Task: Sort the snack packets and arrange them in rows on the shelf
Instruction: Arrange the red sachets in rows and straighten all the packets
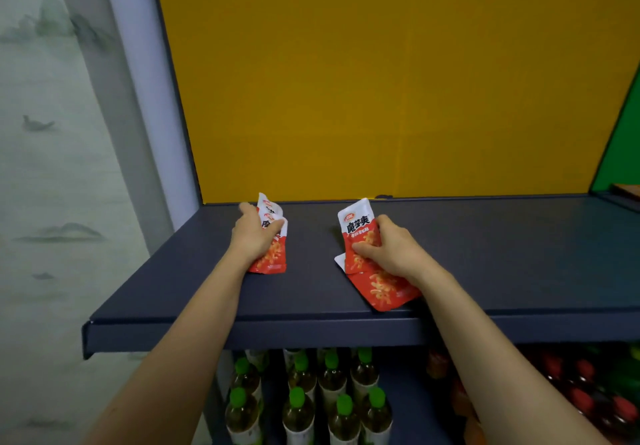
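Red-and-white snack packets lie on the dark blue shelf [485,254]. My left hand [254,235] grips a small stack of packets [273,257] near the shelf's left side, with white tops sticking out beyond the fingers. My right hand [391,249] holds another stack near the middle: one packet [356,226] points up and back, and a lower packet [384,290] lies flat, reaching the shelf's front edge. My fingers cover much of both stacks, so the number of packets in each is unclear.
A yellow back panel [381,81] closes the shelf behind, with a green panel [620,154] at the right. Below the shelf stand several bottles with green caps [304,399] and red-capped bottles [588,385]. A wall with a painted landscape [52,167] is on the left.
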